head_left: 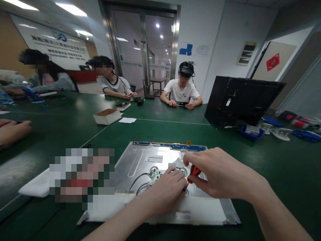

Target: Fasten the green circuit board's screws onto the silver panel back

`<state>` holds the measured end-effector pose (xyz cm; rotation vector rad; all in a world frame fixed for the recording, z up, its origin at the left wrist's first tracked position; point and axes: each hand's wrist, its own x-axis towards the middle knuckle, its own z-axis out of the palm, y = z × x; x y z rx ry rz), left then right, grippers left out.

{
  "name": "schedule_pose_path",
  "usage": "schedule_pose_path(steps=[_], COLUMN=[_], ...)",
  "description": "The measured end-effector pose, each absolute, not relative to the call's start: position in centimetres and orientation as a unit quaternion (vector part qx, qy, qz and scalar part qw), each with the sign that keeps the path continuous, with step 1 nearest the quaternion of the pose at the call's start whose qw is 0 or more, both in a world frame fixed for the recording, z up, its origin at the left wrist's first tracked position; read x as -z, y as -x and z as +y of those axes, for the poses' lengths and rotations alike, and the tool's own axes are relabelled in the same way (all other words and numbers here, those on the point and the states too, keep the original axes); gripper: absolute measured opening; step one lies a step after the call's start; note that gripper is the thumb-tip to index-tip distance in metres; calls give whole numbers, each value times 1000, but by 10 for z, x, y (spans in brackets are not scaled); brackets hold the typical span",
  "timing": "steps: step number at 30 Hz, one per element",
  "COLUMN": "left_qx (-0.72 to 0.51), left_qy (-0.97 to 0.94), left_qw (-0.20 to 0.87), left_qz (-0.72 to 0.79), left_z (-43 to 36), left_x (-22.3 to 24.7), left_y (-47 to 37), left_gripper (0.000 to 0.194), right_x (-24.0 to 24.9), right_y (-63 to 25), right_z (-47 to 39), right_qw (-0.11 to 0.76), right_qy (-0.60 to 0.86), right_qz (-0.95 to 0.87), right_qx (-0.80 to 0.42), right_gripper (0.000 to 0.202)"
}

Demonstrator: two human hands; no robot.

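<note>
A flat metal display panel (140, 160) lies in front of me, its back up, with a small green circuit board (156, 174) and dark cables on it. My right hand (213, 174) grips a screwdriver (194, 171) with a red and black handle, tilted down toward the panel. Beside the shaft, my left hand (167, 190) rests on the panel by the circuit board. Its fingers are bent and close together; what lies under them is hidden, and so is the screwdriver's tip.
A black monitor casing (240, 100) stands at right, near a blue tray (252, 132). An open white box (107, 117) and paper (127, 120) lie farther back. A white object (36, 184), partly pixelated, is at left. Several people sit around the green table (160, 130).
</note>
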<state>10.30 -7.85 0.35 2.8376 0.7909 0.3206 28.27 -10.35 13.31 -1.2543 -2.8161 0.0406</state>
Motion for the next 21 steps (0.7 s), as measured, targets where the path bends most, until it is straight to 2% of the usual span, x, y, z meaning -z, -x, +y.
schedule_pose_path(steps=[13,18,21], left_qx=[-108,-111,-116], left_qy=[-954,-953,-955], left_qw=[87,84,82], left_qz=[266,271,262], left_z=[-78,-78,-78], left_x=[-4,-3,-4], left_y=[-103,-103,-102], left_gripper=[16,7,10], right_x=[-131,-130,-132], right_y=[-282,-282,-281], right_z=[-101,-99,-100], right_qw=[19,16,21], right_qy=[411,418,406], right_qz=[-911,-908,-914], right_qx=[-4,10,-9], right_gripper=[16,11,11])
